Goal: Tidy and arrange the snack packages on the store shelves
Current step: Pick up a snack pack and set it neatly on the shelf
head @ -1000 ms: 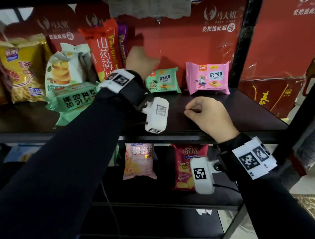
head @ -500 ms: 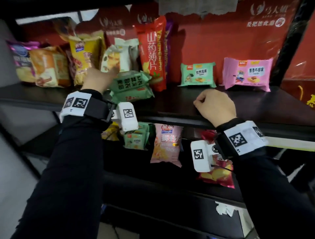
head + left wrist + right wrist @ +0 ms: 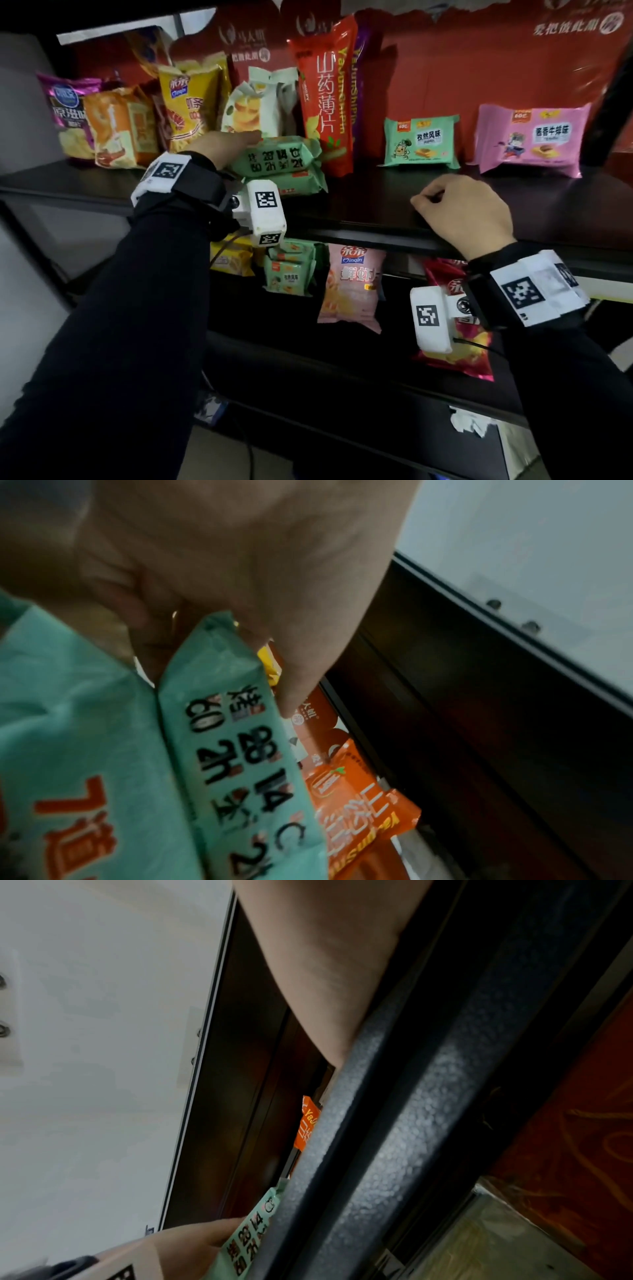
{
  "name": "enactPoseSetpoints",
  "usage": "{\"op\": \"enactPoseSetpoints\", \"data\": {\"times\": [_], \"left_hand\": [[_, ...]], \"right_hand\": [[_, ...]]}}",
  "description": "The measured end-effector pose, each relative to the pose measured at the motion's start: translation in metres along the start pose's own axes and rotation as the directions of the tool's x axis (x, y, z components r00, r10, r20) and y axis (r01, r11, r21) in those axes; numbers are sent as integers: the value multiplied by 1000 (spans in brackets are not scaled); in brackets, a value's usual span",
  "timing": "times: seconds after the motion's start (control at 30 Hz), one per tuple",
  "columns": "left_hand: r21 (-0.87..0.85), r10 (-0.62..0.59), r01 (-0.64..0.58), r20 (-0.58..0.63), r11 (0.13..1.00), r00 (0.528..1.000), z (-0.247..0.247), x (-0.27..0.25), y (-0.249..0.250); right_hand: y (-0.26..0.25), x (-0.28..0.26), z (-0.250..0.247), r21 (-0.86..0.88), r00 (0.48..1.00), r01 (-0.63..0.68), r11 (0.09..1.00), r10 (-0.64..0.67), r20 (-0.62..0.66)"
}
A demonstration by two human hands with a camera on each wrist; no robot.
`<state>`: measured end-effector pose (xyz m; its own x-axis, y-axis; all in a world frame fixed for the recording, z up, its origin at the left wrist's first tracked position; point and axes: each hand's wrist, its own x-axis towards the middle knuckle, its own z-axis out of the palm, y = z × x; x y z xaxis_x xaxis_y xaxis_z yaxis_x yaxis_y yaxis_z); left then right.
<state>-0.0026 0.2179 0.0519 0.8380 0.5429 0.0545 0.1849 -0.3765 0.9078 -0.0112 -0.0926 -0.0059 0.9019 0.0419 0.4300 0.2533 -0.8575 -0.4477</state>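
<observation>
The left hand (image 3: 224, 144) grips the mint-green package (image 3: 277, 157), fingers (image 3: 301, 685) wrapped over its far end, on the upper shelf (image 3: 376, 205). Just beyond stands the orange bag (image 3: 323, 96). The right hand (image 3: 462, 209) rests fisted, empty, on the shelf's front edge.

The mint-green snack pack (image 3: 277, 156) is matt plastic film with crimped, serrated end seals. The tall orange chip bag (image 3: 325, 96) is glossy, light-catching foil-like film. The shelf board (image 3: 376, 202) looks smooth and dark with a dull sheen; its front rail (image 3: 394, 1137) is black metal with a pebbled, rough coating.
</observation>
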Motion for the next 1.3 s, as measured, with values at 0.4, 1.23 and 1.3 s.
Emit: {"op": "enactPoseSetpoints", "data": {"times": [0.4, 1.23, 1.3], "left_hand": [[-345, 258, -377, -345, 860, 902, -23, -34, 32], [255, 163, -238, 282, 937, 945, 198, 32, 87], [306, 185, -267, 271, 914, 944, 198, 32, 87]], "right_hand": [[6, 1, -3, 75, 1000, 16, 997, -16, -2], [55, -8, -20, -48, 986, -40, 998, 31, -164], [54, -8, -20, -56, 985, -42, 998, 32, -172]]}}
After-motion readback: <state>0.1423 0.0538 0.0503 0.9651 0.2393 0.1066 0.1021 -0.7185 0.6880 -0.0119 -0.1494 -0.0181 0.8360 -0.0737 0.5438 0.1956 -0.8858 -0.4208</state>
